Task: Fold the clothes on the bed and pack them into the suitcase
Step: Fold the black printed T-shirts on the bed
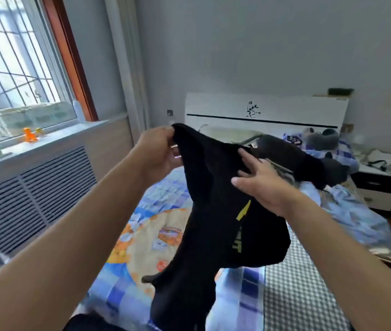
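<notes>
A black garment (211,211) with yellow print hangs in the air over the bed (156,206). My left hand (157,151) pinches its top left edge. My right hand (261,185) lies against the upper right of the cloth with straight fingers, and its thumb is hidden behind the fabric. One sleeve trails off to the right toward a dark heap (333,170) on the bed. The garment's lower end drops out of view at the bottom. No suitcase is in view.
The bed has a blue checked cover with a cartoon print and a white headboard (266,111). Grey and purple soft items (313,139) lie by the pillows. A white nightstand (383,185) stands at the right. At the left are a radiator cover (34,192) and a windowsill.
</notes>
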{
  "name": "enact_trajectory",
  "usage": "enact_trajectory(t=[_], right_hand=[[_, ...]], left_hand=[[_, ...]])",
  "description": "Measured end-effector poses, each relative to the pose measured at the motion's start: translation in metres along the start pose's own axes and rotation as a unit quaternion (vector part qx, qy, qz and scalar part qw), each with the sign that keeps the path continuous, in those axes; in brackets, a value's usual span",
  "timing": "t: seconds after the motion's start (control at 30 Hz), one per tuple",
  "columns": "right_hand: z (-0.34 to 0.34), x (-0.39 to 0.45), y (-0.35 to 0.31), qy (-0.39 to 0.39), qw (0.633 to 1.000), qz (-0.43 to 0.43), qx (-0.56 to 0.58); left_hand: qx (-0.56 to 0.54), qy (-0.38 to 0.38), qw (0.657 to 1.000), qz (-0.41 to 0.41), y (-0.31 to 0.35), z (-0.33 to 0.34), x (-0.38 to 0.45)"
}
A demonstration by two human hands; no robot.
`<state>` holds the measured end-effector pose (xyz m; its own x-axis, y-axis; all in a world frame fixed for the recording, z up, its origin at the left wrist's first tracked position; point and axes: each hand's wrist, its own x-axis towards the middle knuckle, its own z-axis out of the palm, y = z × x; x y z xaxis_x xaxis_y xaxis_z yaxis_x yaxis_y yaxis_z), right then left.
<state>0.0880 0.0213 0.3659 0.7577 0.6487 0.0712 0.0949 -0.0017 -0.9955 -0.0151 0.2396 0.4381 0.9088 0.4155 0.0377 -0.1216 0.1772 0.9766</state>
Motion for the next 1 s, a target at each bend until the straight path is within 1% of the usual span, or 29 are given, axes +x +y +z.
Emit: enact_trajectory(t=[0.07, 0.1, 0.13, 0.17, 0.2, 0.23, 0.27, 0.3, 0.33, 0.4, 0.5, 0.53, 0.6, 0.63, 0.7, 0.73, 0.77, 0.87, 0.9, 1.0], right_hand=[[0.048, -0.011, 0.015, -0.100, 0.995, -0.023, 0.007], [0.069, -0.013, 0.022, -0.110, 0.993, -0.046, 0.004], [0.085, -0.009, 0.029, -0.071, 0.995, -0.063, -0.024], [0.095, 0.000, 0.035, 0.002, 0.996, -0.063, -0.060], [0.100, 0.007, 0.039, 0.074, 0.988, -0.048, -0.128], [0.103, 0.013, 0.041, 0.113, 0.969, -0.042, -0.215], [0.105, 0.018, 0.045, 0.112, 0.950, -0.052, -0.287], [0.108, 0.022, 0.049, 0.091, 0.942, -0.057, -0.318], [0.113, 0.022, 0.049, 0.070, 0.948, -0.051, -0.307], [0.123, 0.022, 0.046, 0.059, 0.965, -0.040, -0.253], [0.133, 0.029, 0.037, 0.093, 0.980, -0.050, -0.170], [0.133, 0.032, 0.032, 0.101, 0.979, -0.056, -0.166], [0.127, 0.039, 0.020, 0.124, 0.980, -0.051, -0.148], [0.120, 0.042, 0.015, 0.139, 0.983, -0.035, -0.117], [0.102, 0.045, 0.006, 0.162, 0.986, 0.003, -0.026], [0.091, 0.045, 0.003, 0.168, 0.986, 0.013, 0.011], [0.080, 0.043, 0.001, 0.170, 0.985, 0.013, 0.033], [0.050, 0.035, 0.000, 0.167, 0.984, -0.009, 0.066], [0.041, 0.033, 0.001, 0.166, 0.983, -0.022, 0.080], [0.012, 0.032, -0.001, 0.187, 0.972, -0.048, 0.134]], left_hand=[[0.026, -0.054, 0.998, -0.017, -0.016, 0.002, -0.014], [0.055, -0.060, 0.996, -0.020, -0.027, -0.001, -0.014], [0.086, -0.059, 0.994, -0.021, -0.035, -0.005, -0.016], [0.108, -0.050, 0.993, -0.017, -0.043, -0.011, -0.014], [0.105, -0.041, 0.994, -0.017, -0.048, -0.019, -0.014], [0.084, -0.032, 0.996, -0.024, -0.053, -0.028, -0.015], [0.064, -0.017, 0.997, -0.033, -0.058, -0.038, -0.019], [0.041, -0.004, 0.998, -0.042, -0.063, -0.047, -0.022], [0.019, 0.002, 0.999, -0.046, -0.067, -0.055, -0.025], [-0.009, 0.022, 0.999, -0.039, -0.076, -0.068, -0.027], [0.031, 0.079, 0.996, -0.004, -0.091, -0.070, -0.031], [0.057, 0.069, 0.996, 0.004, -0.100, -0.069, -0.033], [0.154, 0.013, 0.988, 0.017, -0.123, -0.064, -0.034], [0.219, -0.012, 0.975, 0.021, -0.137, -0.063, -0.033], [0.326, -0.015, 0.945, 0.032, -0.162, -0.064, -0.028], [0.338, -0.006, 0.941, 0.030, -0.172, -0.066, -0.024], [0.327, -0.007, 0.945, 0.019, -0.182, -0.068, -0.022], [0.263, -0.081, 0.961, -0.038, -0.208, -0.057, -0.021], [0.268, -0.098, 0.957, -0.050, -0.218, -0.051, -0.019], [0.324, -0.110, 0.938, -0.054, -0.242, -0.028, -0.008]])
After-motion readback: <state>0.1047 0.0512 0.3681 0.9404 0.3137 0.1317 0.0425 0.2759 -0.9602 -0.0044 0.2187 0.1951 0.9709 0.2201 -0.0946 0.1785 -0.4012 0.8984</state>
